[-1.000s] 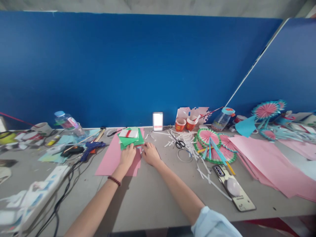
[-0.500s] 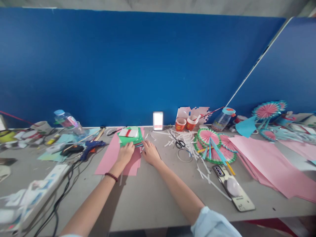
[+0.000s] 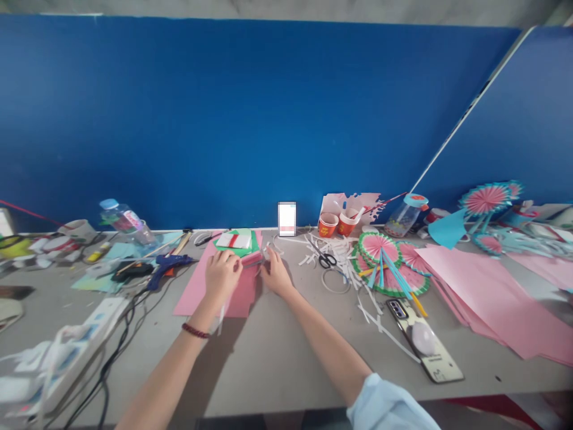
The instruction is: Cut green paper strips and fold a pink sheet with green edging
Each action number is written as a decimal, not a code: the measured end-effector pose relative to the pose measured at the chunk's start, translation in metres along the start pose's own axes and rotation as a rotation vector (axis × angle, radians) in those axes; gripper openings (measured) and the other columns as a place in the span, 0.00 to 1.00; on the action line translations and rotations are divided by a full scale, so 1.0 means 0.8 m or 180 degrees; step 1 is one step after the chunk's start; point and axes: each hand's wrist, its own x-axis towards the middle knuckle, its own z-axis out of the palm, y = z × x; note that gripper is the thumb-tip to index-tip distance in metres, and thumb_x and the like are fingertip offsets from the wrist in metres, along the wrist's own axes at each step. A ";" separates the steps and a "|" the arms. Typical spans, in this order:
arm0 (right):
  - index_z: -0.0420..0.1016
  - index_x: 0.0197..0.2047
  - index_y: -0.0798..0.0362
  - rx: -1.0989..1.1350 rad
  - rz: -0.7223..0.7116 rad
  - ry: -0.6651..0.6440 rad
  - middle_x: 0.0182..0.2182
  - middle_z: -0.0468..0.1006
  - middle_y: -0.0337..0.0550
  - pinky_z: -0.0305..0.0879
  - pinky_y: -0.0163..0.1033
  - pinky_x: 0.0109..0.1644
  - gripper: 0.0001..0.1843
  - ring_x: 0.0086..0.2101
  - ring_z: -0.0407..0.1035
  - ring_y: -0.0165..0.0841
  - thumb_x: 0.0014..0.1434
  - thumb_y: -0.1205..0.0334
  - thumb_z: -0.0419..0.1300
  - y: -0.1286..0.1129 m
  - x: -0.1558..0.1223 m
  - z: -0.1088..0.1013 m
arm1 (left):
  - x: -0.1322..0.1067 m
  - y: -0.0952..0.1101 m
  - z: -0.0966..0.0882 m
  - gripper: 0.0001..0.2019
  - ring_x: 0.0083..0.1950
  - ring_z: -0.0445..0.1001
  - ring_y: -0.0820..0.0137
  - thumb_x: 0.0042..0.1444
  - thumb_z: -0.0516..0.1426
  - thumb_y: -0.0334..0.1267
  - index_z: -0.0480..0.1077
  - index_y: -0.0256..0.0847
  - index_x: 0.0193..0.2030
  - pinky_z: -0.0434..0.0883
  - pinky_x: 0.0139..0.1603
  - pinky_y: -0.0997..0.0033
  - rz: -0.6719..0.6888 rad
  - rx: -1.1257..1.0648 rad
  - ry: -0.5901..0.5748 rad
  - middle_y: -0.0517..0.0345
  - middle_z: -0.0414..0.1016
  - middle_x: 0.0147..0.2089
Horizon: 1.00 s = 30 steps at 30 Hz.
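Observation:
My left hand [image 3: 222,276] and my right hand [image 3: 276,276] meet over a pink paper sheet [image 3: 197,289] on the grey table. Between them they pinch a small folded pink strip [image 3: 253,259], each hand gripping one end, fingers closed. Just behind the hands lies a stack of green paper [image 3: 244,248] with a white card bearing a red stripe [image 3: 233,240] on top. A dark bead bracelet [image 3: 195,330] is on my left wrist.
Scissors [image 3: 327,261] and white paper scraps lie to the right, then pleated watermelon paper fans [image 3: 380,258], a phone [image 3: 425,349] and large pink sheets [image 3: 487,298]. A blue glue gun [image 3: 168,263], cables, a power strip [image 3: 71,352] and a bottle [image 3: 123,222] crowd the left. Blue partition behind.
Both hands have lifted slightly off the green stack's edge and drawn together, and now hold a small folded pink strip between them.

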 end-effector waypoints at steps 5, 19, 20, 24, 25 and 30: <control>0.56 0.62 0.56 0.0906 0.0462 0.0312 0.52 0.68 0.56 0.66 0.42 0.48 0.30 0.41 0.69 0.35 0.56 0.64 0.52 0.013 0.007 0.006 | 0.010 0.020 -0.056 0.10 0.34 0.72 0.68 0.60 0.49 0.38 0.70 0.40 0.38 0.63 0.36 0.71 -0.0484 -0.0666 0.0241 0.54 0.75 0.38; 0.76 0.32 0.58 0.2414 0.1609 -0.0230 0.24 0.76 0.41 0.63 0.34 0.29 0.21 0.25 0.69 0.31 0.44 0.47 0.65 0.014 0.016 -0.086 | -0.005 0.034 0.011 0.18 0.24 0.62 0.73 0.51 0.53 0.50 0.69 0.37 0.40 0.59 0.24 0.75 -0.1923 -0.3158 -0.0341 0.63 0.64 0.23; 0.75 0.29 0.58 0.2313 0.1622 -0.0190 0.22 0.75 0.40 0.62 0.34 0.28 0.19 0.24 0.67 0.30 0.42 0.49 0.66 0.017 0.012 -0.094 | -0.008 0.038 0.020 0.19 0.26 0.65 0.71 0.51 0.54 0.50 0.69 0.37 0.41 0.62 0.27 0.73 -0.1893 -0.3172 -0.0420 0.61 0.67 0.26; 0.73 0.24 0.58 0.2019 0.1636 -0.0124 0.20 0.73 0.39 0.57 0.33 0.25 0.17 0.22 0.64 0.28 0.43 0.50 0.66 0.031 -0.012 -0.126 | -0.018 0.057 0.043 0.22 0.34 0.72 0.67 0.51 0.54 0.49 0.70 0.35 0.46 0.67 0.34 0.70 -0.1731 -0.3305 -0.0760 0.53 0.74 0.35; 0.74 0.25 0.58 0.1984 0.1636 -0.0135 0.20 0.74 0.39 0.58 0.33 0.26 0.17 0.22 0.65 0.29 0.44 0.49 0.65 0.035 -0.020 -0.133 | -0.020 0.061 0.046 0.21 0.37 0.72 0.66 0.52 0.54 0.49 0.70 0.35 0.47 0.68 0.37 0.69 -0.1583 -0.3379 -0.0805 0.51 0.75 0.38; 0.75 0.29 0.58 0.1657 0.1862 -0.0417 0.22 0.75 0.42 0.59 0.34 0.25 0.19 0.22 0.66 0.31 0.45 0.48 0.63 0.060 -0.061 -0.151 | -0.040 0.064 0.049 0.19 0.26 0.71 0.68 0.58 0.49 0.48 0.72 0.36 0.45 0.67 0.30 0.71 -0.1117 -0.3297 -0.1198 0.56 0.74 0.27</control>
